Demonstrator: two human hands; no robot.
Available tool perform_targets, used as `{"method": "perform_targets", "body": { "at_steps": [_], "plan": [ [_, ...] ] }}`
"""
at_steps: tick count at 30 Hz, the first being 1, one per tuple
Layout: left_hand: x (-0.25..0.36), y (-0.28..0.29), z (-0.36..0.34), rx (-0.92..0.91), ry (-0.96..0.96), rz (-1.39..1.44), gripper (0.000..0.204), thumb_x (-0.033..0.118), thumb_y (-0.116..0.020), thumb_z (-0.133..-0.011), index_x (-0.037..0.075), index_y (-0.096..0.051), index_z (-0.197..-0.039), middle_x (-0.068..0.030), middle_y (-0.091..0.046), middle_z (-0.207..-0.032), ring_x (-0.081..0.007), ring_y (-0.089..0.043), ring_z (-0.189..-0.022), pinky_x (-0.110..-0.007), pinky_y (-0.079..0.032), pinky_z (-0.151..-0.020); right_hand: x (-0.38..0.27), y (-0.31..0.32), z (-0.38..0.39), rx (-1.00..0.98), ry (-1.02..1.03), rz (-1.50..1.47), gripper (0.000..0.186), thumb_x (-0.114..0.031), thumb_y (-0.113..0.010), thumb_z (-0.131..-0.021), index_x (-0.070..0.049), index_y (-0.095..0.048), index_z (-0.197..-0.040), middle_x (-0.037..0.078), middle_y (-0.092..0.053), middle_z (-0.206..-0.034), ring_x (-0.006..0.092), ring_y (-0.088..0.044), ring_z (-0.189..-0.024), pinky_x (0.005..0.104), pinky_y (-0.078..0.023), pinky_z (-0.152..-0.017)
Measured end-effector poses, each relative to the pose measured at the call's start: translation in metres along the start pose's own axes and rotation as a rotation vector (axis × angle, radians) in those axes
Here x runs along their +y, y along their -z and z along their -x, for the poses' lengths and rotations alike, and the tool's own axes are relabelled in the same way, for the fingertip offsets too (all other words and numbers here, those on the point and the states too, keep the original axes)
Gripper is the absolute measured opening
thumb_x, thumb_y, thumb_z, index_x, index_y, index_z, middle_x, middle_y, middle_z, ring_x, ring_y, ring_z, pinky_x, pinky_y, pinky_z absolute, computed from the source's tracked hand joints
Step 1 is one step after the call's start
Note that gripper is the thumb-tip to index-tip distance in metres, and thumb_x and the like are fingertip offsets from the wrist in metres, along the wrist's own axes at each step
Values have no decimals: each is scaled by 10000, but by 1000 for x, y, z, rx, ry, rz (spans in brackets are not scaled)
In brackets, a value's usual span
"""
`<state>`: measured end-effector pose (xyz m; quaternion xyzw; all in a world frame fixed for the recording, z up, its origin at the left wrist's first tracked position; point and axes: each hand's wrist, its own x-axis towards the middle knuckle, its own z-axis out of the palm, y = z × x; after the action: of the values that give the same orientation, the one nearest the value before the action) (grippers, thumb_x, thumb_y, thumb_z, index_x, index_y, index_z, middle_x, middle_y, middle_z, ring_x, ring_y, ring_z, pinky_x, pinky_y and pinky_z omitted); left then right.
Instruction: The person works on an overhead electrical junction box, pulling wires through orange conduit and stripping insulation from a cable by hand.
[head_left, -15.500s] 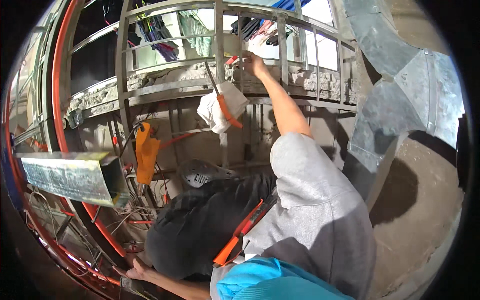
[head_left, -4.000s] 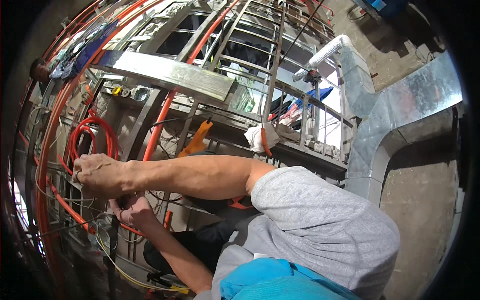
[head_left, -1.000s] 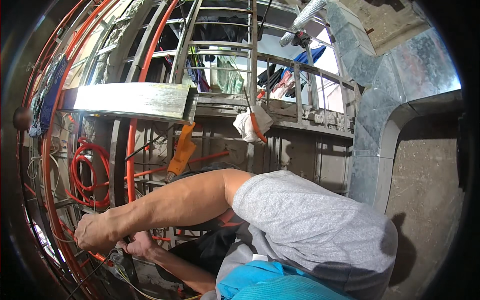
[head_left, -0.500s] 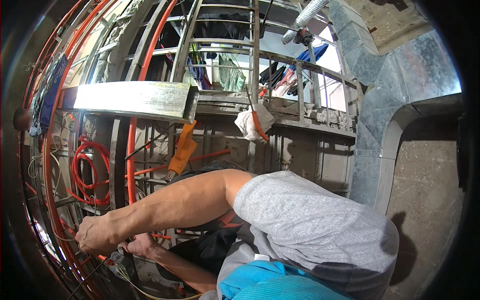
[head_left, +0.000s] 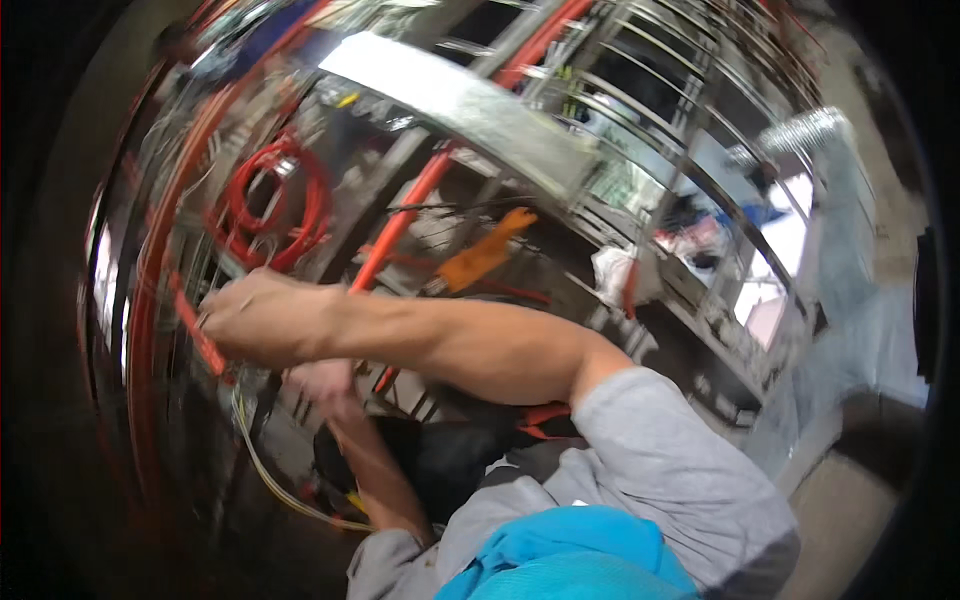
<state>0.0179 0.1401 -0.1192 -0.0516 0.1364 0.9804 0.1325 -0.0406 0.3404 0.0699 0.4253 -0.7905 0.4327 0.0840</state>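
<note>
My right arm reaches across to the left, and my right hand [head_left: 255, 315] is closed in a fist. A short red-orange tube [head_left: 197, 325] passes by its knuckles and appears to be in its grip. Below it, my left hand [head_left: 322, 385] is close to the right wrist; motion blur smears its fingers, so its hold is unclear. Thin pale wires [head_left: 255, 460] run from beneath the hands in a curve toward my left forearm. A coil of red tubing [head_left: 270, 205] hangs just beyond the right hand.
Orange conduits [head_left: 165, 270] run upright on the left. A shiny metal channel [head_left: 450, 95] crosses above my arms. Beyond my right forearm is an orange tool [head_left: 485, 250], near a white wrapped bundle [head_left: 612, 275]. Metal framing [head_left: 690, 170] stands behind; a grey duct [head_left: 850, 250] is at right.
The whole view has swung and tilted, so the surroundings are shifted right and blurred. Both hands sit higher in the picture. The red-orange tube now shows beside my right hand.
</note>
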Motion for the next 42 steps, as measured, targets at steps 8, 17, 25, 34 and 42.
{"method": "perform_targets", "body": {
  "at_steps": [8,17,25,34,42],
  "plan": [
    [-56,-84,6,266,-324,-129,584,502,-508,-1011,89,-517,-1423,-90,-532,-1465,-272,-476,-1378,-497,-354,-1175,-20,-19,2,-93,1,53,175,-80,-667,-837,-23,-683,-1001,139,-672,-976,336,-702,-914,432,-573,-759],
    [-63,-87,2,282,-340,-73,568,493,-521,-1000,90,-531,-1401,-90,-545,-1441,-268,-491,-1357,-492,-372,-1158,-35,-27,6,-282,71,124,334,-141,-691,-864,-17,-658,-1173,152,-647,-1038,335,-664,-1007,441,-533,-854],
    [-60,-85,6,304,-341,-19,555,484,-532,-991,91,-544,-1382,-89,-558,-1420,-265,-505,-1339,-488,-388,-1143,-45,-40,-7,-372,17,150,378,-151,-691,-895,-32,-664,-1253,165,-643,-1260,334,-615,-1158,431,-513,-953],
    [-53,-81,19,310,-348,-54,539,474,-544,-980,92,-558,-1360,-89,-571,-1396,-261,-520,-1318,-483,-406,-1127,-39,-94,-22,-175,189,76,156,-136,-675,-804,-6,-694,-887,175,-668,-896,355,-703,-823,466,-575,-730],
    [-57,-81,5,292,-309,-65,526,465,-556,-971,93,-570,-1341,-88,-583,-1375,-258,-533,-1300,-479,-422,-1112,-9,-154,-12,60,77,206,245,-338,-720,-757,-111,-633,-793,138,-653,-858,362,-656,-788,516,-500,-678]
  ]
}}
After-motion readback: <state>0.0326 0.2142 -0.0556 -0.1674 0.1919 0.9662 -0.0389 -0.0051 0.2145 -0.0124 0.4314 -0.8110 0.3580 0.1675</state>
